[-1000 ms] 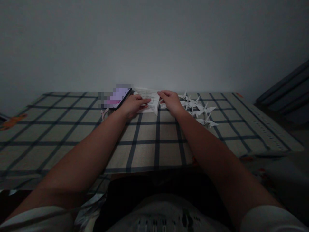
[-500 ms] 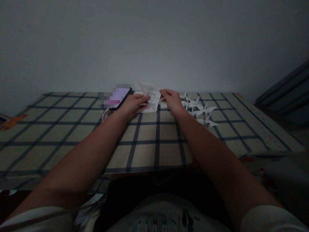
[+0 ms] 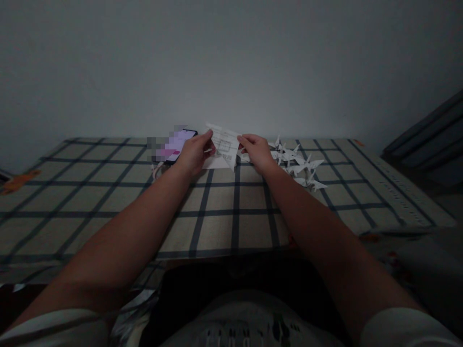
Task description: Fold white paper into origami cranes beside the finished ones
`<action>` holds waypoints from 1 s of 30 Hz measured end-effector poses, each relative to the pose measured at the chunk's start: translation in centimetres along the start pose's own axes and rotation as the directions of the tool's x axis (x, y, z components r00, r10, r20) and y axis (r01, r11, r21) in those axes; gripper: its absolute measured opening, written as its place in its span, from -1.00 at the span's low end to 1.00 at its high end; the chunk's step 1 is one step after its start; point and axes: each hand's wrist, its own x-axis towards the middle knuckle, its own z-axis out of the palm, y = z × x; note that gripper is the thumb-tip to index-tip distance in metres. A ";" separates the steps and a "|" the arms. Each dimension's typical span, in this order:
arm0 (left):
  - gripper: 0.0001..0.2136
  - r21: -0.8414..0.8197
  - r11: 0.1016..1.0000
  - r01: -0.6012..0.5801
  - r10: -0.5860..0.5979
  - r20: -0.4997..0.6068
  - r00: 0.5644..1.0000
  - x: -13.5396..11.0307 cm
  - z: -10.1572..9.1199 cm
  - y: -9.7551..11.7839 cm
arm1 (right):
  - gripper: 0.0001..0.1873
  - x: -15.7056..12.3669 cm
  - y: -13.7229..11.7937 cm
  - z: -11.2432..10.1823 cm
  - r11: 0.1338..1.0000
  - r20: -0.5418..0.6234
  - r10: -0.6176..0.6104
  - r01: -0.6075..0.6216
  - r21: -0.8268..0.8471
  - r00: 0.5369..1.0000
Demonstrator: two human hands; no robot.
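A white printed sheet of paper [image 3: 224, 143] is held up off the checked cloth [image 3: 217, 202] near the far wall. My left hand [image 3: 195, 153] pinches its left corner between thumb and fingers. My right hand [image 3: 256, 150] grips its right edge with fingers curled. More white paper [image 3: 216, 163] lies flat under the raised sheet. Several folded white paper cranes [image 3: 298, 164] sit in a cluster just right of my right hand.
A phone [image 3: 177, 144] with a lit screen lies on the cloth left of my left hand, with a thin cable [image 3: 156, 169] beside it. A grey wall stands right behind the things. Dark slanted boards [image 3: 427, 140] lean at the far right.
The sheet has been lifted from lying flat on the cloth to standing up between both hands. My left hand rose from pressing it down to pinching its corner.
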 end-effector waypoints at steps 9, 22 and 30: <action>-0.71 0.020 0.991 -0.130 0.131 -0.192 0.973 0.7 -0.5 -0.1 | -0.76 -0.2 -0.1 0.1 0.999 0.038 -0.038 0.039 -0.025 0.999; -0.62 0.103 0.986 0.131 -0.152 0.225 0.963 -1.3 0.8 -0.3 | -0.72 0.5 0.9 -0.1 0.998 -0.081 -0.038 0.041 0.042 0.996; -0.73 0.029 0.999 -0.043 0.042 0.029 0.999 -0.4 0.4 -0.1 | -0.82 -0.2 0.2 0.2 0.999 0.014 0.040 -0.040 0.036 0.999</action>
